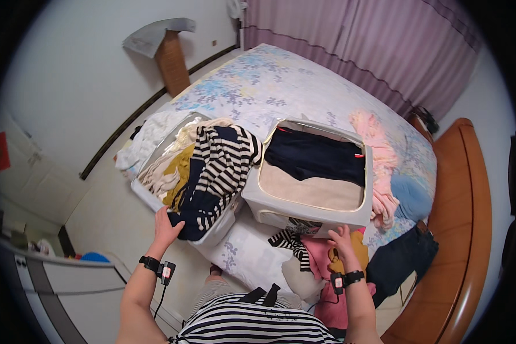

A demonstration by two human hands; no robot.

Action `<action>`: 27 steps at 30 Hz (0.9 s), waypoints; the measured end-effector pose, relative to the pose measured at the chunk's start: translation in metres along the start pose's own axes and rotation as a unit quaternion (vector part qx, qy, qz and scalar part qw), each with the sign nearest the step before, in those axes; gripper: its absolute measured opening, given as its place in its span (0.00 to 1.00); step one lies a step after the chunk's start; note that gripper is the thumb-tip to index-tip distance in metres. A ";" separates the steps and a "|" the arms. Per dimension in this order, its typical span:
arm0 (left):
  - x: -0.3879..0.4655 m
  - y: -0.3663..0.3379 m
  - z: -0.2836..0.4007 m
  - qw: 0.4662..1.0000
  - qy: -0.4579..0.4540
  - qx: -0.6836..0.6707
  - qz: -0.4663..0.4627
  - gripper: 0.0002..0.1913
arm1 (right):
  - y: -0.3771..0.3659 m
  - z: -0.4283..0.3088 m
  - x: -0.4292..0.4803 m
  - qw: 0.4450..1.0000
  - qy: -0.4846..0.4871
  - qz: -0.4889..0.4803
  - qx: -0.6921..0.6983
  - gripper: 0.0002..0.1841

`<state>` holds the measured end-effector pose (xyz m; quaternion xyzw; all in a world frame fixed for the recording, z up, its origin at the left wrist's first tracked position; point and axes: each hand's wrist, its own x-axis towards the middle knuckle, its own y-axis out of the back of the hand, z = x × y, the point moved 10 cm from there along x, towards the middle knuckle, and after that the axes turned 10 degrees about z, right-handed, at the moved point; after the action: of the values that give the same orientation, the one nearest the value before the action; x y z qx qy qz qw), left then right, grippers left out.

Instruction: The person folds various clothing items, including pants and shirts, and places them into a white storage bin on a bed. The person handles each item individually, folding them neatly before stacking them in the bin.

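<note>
Two fabric storage boxes stand side by side on a bed. In the left storage box [139,193] lie cream and mustard clothes, with a black-and-white striped knit garment [225,159] heaped over its right side. My left hand [168,225] is at that box's near corner, fingers spread beside dark navy cloth; whether it pinches the cloth I cannot tell. Inside the right storage box [309,213], folded navy trousers [316,155] rest on a beige layer. Just off its near right corner, my right hand [343,241] has its fingers apart, above a mustard garment [359,253].
Pink clothing [376,159], a blue cloth [408,198] and dark jeans [397,262] lie right of the boxes, near the wooden headboard [460,206]. White cloth [155,137] lies at the left. Pink and striped clothes are heaped nearest my body.
</note>
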<state>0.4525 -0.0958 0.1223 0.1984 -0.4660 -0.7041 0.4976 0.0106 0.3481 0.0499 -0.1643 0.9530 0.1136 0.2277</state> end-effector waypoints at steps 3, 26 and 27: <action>0.036 -0.040 -0.019 0.986 0.032 -0.056 -0.156 0.45 | -0.090 -0.025 -0.021 0.997 -0.003 -0.080 -0.024 0.47; 0.009 -0.045 0.002 0.891 -0.099 -0.273 -0.349 0.36 | -0.404 -0.124 -0.023 0.919 0.245 0.081 -0.298 0.41; 0.014 -0.046 -0.012 0.906 -0.045 -0.249 -0.341 0.36 | -0.391 -0.121 -0.020 0.963 0.204 0.051 -0.169 0.33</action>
<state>0.4316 -0.1107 0.0803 0.1827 -0.2016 -0.9321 0.2391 0.1219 -0.0418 0.1096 -0.1715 0.9532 0.2490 -0.0087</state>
